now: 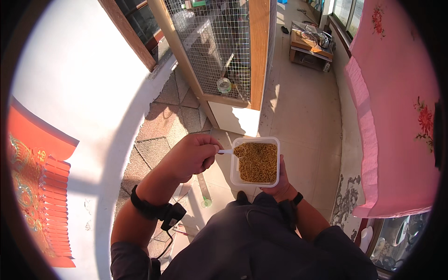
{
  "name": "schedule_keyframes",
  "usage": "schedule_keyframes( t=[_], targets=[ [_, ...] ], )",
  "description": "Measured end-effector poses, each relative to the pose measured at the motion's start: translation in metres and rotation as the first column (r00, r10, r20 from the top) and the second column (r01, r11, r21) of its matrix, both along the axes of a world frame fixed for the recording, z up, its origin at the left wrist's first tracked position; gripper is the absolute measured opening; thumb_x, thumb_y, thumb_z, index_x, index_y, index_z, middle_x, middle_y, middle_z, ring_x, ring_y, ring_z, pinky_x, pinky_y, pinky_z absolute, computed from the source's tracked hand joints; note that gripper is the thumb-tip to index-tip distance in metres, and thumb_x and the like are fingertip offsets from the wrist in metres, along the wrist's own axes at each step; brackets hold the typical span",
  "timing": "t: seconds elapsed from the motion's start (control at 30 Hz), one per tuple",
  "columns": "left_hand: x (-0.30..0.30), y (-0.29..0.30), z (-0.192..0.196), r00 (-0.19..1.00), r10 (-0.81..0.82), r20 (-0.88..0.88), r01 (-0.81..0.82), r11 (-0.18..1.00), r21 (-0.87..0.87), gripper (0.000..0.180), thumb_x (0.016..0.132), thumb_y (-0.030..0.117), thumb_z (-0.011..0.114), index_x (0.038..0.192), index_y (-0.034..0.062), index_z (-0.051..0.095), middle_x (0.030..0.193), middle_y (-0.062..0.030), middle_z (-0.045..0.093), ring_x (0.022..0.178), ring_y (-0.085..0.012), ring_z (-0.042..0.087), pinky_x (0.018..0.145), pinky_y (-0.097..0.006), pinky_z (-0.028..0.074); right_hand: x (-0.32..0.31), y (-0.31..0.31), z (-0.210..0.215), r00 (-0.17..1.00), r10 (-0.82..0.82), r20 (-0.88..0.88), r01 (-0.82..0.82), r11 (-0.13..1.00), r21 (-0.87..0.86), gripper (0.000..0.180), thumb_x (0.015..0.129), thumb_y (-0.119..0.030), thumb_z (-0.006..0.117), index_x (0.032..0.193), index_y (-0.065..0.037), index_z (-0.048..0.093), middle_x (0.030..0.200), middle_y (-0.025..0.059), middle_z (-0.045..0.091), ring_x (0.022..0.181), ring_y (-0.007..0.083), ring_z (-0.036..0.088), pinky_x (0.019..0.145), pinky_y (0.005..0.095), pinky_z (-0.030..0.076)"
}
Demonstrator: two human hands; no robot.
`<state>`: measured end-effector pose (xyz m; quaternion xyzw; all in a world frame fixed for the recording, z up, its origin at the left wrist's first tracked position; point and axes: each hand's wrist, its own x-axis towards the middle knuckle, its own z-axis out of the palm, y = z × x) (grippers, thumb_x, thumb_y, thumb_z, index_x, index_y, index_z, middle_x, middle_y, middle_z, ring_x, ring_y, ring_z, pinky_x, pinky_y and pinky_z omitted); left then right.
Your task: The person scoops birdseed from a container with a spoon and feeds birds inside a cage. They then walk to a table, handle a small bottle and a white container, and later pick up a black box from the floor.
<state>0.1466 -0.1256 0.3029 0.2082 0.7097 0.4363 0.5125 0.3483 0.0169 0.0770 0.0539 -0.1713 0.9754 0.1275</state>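
My left hand (198,154) pinches the white spoon (227,151) by its handle, forearm angled up from the lower left; the spoon appears light, best gripped along the handle and kept level, since its bowl carries pellets over the container's left part. The white plastic container (235,171), filled with loose brown pellets (258,167), should be moderately light with flexible walls and calls for base support; my right hand (280,181) grasps its lower right corner, forearm rising from lower right, underside fingers hidden.
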Motion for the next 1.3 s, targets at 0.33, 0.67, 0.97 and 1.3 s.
schedule_keyframes(
  t=[0.33,0.67,0.97,1.3],
  targets=[
    [-0.088,0.023,0.060,0.978,0.193,-0.081,-0.189,0.981,0.050,0.019,0.099,0.010,0.056,0.107,-0.0052,0.064,0.063,-0.0004,0.051,0.046,-0.0061,0.040,0.039,-0.023,0.027,-0.056,0.053,-0.013,0.960,0.176,0.218,-0.153,0.981,-0.118,0.085,0.097,-0.073,0.042,0.160,-0.016,0.032,0.162,0.0125,0.038,0.148,0.0347,0.038,0.122,0.0566,0.030],
    [-0.159,0.066,0.105,0.911,0.394,-0.120,-0.362,0.905,0.225,0.017,0.098,0.007,0.053,0.100,-0.0039,0.066,0.060,0.0001,0.049,0.042,-0.0062,0.036,0.038,-0.022,0.025,-0.081,0.105,-0.023,0.960,0.232,0.160,-0.208,0.966,-0.151,0.088,0.094,-0.071,0.053,0.158,-0.013,0.036,0.160,0.0138,0.041,0.146,0.0350,0.041,0.121,0.0555,0.032],
    [-0.224,0.134,0.171,0.876,0.438,-0.204,-0.348,0.865,0.362,0.016,0.099,0.010,0.058,0.094,-0.0016,0.068,0.059,0.0045,0.050,0.041,-0.0011,0.036,0.035,-0.016,0.025,-0.077,0.141,-0.026,0.933,0.214,0.290,-0.156,0.965,-0.211,0.087,0.090,-0.070,0.061,0.154,-0.013,0.044,0.156,0.0122,0.048,0.142,0.0335,0.046,0.120,0.0556,0.035],
    [-0.243,0.217,0.191,0.604,0.346,-0.718,-0.185,0.937,0.297,0.018,0.102,0.007,0.052,0.099,-0.0038,0.066,0.064,0.0003,0.057,0.050,-0.0058,0.049,0.045,-0.022,0.038,-0.076,0.166,-0.017,0.947,0.152,0.283,-0.108,0.980,-0.165,0.091,0.090,-0.072,0.059,0.157,-0.014,0.039,0.157,0.0133,0.045,0.143,0.0377,0.045,0.118,0.0605,0.036]
  ],
)
